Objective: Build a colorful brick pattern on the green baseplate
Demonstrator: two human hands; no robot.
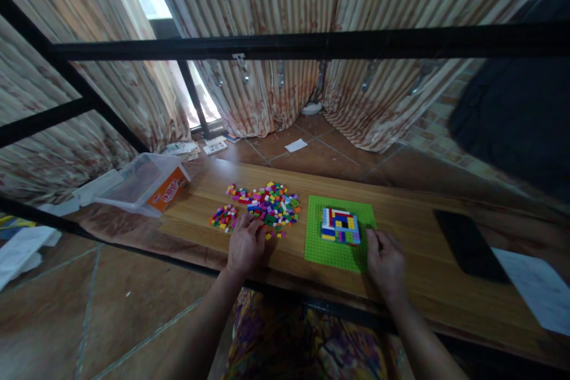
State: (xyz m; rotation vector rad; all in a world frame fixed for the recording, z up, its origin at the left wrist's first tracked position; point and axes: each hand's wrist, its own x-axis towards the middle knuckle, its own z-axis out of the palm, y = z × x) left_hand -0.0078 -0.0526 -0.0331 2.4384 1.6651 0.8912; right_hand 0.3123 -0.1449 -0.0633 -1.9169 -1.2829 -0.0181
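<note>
A green baseplate (338,249) lies on the wooden table (414,237) and carries a square patch of coloured bricks (340,226). My right hand (385,261) rests at the plate's right edge, fingers curled; what they hold, if anything, I cannot make out. A loose pile of small coloured bricks (269,202) lies to the left of the plate, with a smaller heap (225,217) beside it. My left hand (246,243) sits at the near edge of the pile, fingers bent down onto the bricks.
A clear plastic tub (142,184) with an orange label lies tipped at the table's left end. A black phone (469,244) and a white sheet (537,288) lie at the right. A black metal frame (312,44) crosses overhead. Curtains hang behind.
</note>
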